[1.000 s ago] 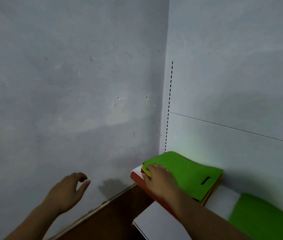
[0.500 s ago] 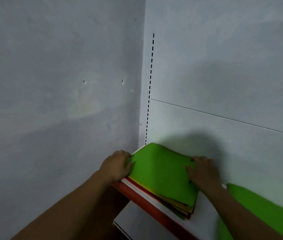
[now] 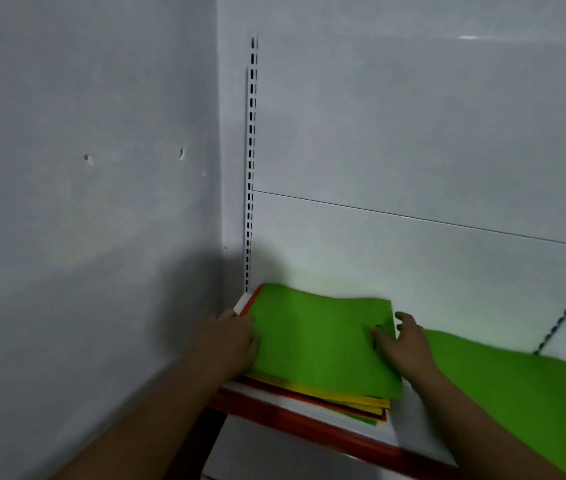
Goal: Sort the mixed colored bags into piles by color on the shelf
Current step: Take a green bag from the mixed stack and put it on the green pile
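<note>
My left hand (image 3: 231, 342) grips the top green bag (image 3: 312, 341) | my right hand (image 3: 407, 346) loosely spread, thumb touching its right edge | mixed stack (image 3: 343, 398) beneath

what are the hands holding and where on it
The top flat green bag: left hand grips its left edge; right hand touches its right edge, grip unclear.
</note>
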`<state>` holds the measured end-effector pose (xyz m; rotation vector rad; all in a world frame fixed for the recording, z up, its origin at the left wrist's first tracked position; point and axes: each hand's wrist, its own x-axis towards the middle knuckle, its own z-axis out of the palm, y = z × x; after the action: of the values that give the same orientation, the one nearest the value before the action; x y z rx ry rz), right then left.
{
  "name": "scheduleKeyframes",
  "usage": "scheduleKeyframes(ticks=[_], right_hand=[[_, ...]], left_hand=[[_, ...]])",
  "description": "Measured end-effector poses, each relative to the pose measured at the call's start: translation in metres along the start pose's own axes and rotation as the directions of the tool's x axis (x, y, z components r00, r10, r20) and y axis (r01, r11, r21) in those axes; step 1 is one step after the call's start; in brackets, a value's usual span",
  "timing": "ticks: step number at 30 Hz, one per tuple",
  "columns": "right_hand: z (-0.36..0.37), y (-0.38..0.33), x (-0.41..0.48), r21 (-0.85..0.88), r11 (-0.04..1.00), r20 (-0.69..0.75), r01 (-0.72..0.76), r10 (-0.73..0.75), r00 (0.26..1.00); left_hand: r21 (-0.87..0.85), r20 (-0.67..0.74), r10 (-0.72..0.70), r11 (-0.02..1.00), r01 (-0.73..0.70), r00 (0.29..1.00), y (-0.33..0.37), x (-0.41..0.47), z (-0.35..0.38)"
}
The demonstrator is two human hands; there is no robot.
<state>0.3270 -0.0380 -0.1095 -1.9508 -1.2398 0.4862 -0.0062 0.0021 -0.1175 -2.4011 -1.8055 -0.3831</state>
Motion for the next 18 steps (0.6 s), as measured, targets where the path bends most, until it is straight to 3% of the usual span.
scheduleKeyframes(ticks=[3,6,9,12,15,18], right_hand=[[-0.005,0.011,-0.003,0.030,0.992,-0.012,-0.119,0.119,0.993],[-0.013,0.021,-0.011,0.091,0.985,-0.012,-0.146,0.148,0.989],[-0.022,0.026,-0.020,0.126,0.985,-0.019,-0.117,0.120,0.993],[-0.028,0.023,-0.027,0.137,0.990,-0.027,-0.028,0.032,0.999],[-0.031,0.019,-0.031,0.079,0.995,-0.054,0.059,-0.055,0.997],[-0.034,0.024,-0.029,0.036,0.995,-0.069,0.089,-0.087,0.994]], left_hand=[[-0.041,-0.012,0.058,0.997,-0.058,0.998,0.005,-0.002,-0.005],[-0.242,0.011,0.060,0.969,-0.056,0.998,0.011,-0.001,-0.004],[-0.549,0.110,-0.042,0.831,0.096,0.993,0.015,0.005,0.001],[-0.727,0.161,-0.133,0.654,0.208,0.978,0.015,0.018,0.007],[-0.793,0.244,-0.187,0.526,0.307,0.951,0.015,0.028,0.008],[-0.783,0.291,-0.218,0.505,0.363,0.932,0.017,0.034,0.008]])
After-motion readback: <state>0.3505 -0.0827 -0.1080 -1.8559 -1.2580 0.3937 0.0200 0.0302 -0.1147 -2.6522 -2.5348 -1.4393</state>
